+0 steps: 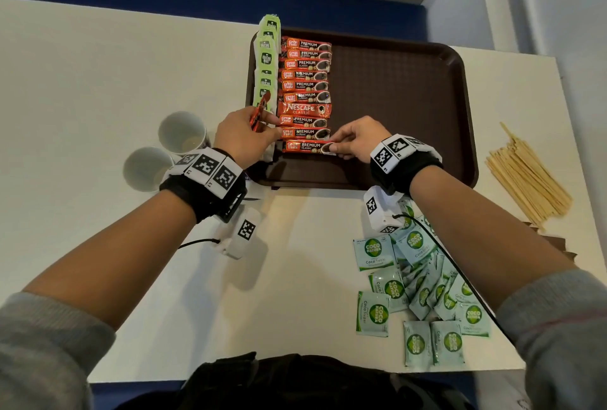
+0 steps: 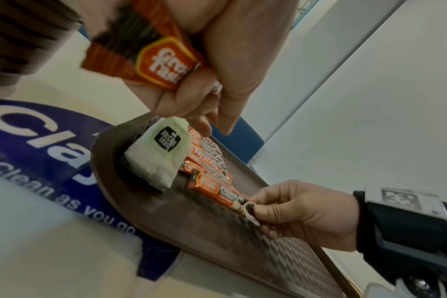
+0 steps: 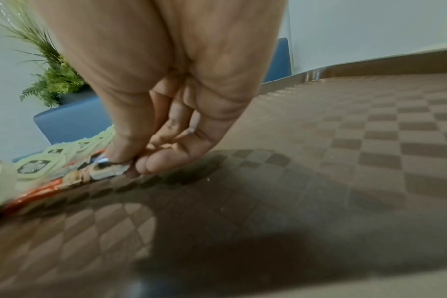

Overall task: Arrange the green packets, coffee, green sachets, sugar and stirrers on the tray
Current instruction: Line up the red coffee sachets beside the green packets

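Note:
A brown tray (image 1: 394, 87) holds a column of green tea packets (image 1: 266, 58) along its left rim and a column of red coffee sticks (image 1: 305, 85) beside them. My left hand (image 1: 244, 133) grips spare coffee sticks (image 2: 146, 58) above the tray's left edge. My right hand (image 1: 356, 143) pinches the right end of the nearest coffee stick (image 1: 307, 146), which lies flat at the bottom of the column. In the right wrist view the fingers (image 3: 146, 161) pinch that stick's end (image 3: 102, 169) on the tray floor. Green sugar sachets (image 1: 423, 291) lie on the table at the near right. Wooden stirrers (image 1: 528, 179) lie right of the tray.
Two white cups (image 1: 164, 153) stand left of the tray. The white table (image 1: 98, 81) has a blue printed sticker (image 2: 38, 137) under the tray's near left corner. A dark bag (image 1: 279, 380) sits at the table's near edge.

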A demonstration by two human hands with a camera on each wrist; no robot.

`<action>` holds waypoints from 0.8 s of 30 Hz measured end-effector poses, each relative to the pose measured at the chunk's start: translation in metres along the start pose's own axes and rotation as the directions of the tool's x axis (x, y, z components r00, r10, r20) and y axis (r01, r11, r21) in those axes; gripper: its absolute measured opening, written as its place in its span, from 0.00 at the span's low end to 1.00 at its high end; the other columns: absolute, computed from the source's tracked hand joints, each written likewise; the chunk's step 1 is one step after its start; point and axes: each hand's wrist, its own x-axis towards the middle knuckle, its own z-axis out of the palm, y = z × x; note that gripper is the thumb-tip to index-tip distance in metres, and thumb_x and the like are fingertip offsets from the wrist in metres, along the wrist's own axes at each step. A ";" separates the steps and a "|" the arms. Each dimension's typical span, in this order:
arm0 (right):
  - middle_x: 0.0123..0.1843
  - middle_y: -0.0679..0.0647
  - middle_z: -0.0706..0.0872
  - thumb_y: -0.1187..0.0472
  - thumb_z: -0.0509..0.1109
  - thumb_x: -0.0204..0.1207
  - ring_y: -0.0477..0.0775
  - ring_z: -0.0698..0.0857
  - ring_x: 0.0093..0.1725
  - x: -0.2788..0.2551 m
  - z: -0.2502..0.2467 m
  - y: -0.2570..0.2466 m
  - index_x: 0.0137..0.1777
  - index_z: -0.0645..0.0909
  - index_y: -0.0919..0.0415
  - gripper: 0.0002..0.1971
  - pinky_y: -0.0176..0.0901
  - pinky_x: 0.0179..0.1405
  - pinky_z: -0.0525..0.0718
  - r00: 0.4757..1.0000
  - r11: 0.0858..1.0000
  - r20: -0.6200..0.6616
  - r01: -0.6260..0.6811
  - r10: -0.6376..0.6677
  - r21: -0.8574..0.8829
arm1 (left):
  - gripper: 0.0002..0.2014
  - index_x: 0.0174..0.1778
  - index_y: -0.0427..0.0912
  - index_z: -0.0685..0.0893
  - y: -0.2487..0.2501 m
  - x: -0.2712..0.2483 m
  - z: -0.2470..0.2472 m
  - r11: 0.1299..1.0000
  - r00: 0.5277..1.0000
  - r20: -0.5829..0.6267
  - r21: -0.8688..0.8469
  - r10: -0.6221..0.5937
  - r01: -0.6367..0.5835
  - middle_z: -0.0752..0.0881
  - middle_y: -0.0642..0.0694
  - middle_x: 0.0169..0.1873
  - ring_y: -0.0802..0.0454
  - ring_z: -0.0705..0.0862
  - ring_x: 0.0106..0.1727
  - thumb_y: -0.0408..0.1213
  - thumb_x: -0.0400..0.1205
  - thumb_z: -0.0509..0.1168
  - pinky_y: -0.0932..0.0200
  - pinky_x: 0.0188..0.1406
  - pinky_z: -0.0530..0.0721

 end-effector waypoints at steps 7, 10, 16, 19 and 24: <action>0.36 0.55 0.88 0.64 0.76 0.71 0.51 0.87 0.39 0.004 0.008 -0.009 0.44 0.84 0.60 0.05 0.42 0.47 0.89 0.997 0.999 -0.069 -0.043 0.043 0.007 | 0.05 0.48 0.46 0.83 -0.001 0.000 0.002 1.000 1.000 0.015 0.000 -0.015 0.015 0.86 0.49 0.47 0.53 0.83 0.52 0.40 0.79 0.70 0.59 0.51 0.80; 0.35 0.53 0.87 0.62 0.77 0.72 0.48 0.86 0.35 0.006 0.010 -0.012 0.44 0.82 0.59 0.06 0.38 0.43 0.88 0.994 0.998 -0.083 -0.065 0.064 -0.006 | 0.05 0.48 0.46 0.83 -0.001 -0.001 0.004 1.000 0.999 0.028 0.008 -0.014 0.014 0.86 0.48 0.44 0.53 0.83 0.48 0.41 0.79 0.70 0.61 0.48 0.77; 0.33 0.49 0.84 0.62 0.78 0.70 0.48 0.87 0.36 0.004 0.011 -0.013 0.39 0.80 0.56 0.07 0.40 0.43 0.89 0.990 0.997 -0.121 -0.076 0.074 -0.016 | 0.05 0.48 0.46 0.83 0.000 -0.002 0.003 1.000 0.999 0.032 -0.014 -0.008 0.009 0.88 0.46 0.45 0.52 0.85 0.49 0.41 0.79 0.71 0.58 0.52 0.81; 0.32 0.48 0.82 0.62 0.78 0.70 0.50 0.87 0.36 0.003 0.012 -0.012 0.38 0.79 0.55 0.09 0.43 0.44 0.90 0.985 0.996 -0.149 -0.087 0.086 0.002 | 0.05 0.48 0.46 0.83 -0.001 -0.002 0.003 1.000 0.999 0.040 -0.009 -0.012 0.012 0.88 0.45 0.47 0.51 0.86 0.50 0.41 0.79 0.71 0.59 0.51 0.81; 0.32 0.48 0.82 0.62 0.78 0.70 0.52 0.89 0.38 0.002 0.014 -0.012 0.36 0.77 0.54 0.11 0.48 0.46 0.90 0.983 0.997 -0.168 -0.075 0.073 -0.003 | 0.05 0.47 0.47 0.83 -0.002 -0.002 0.004 1.000 0.999 0.048 0.001 -0.014 0.014 0.88 0.46 0.48 0.51 0.86 0.50 0.41 0.79 0.70 0.57 0.54 0.82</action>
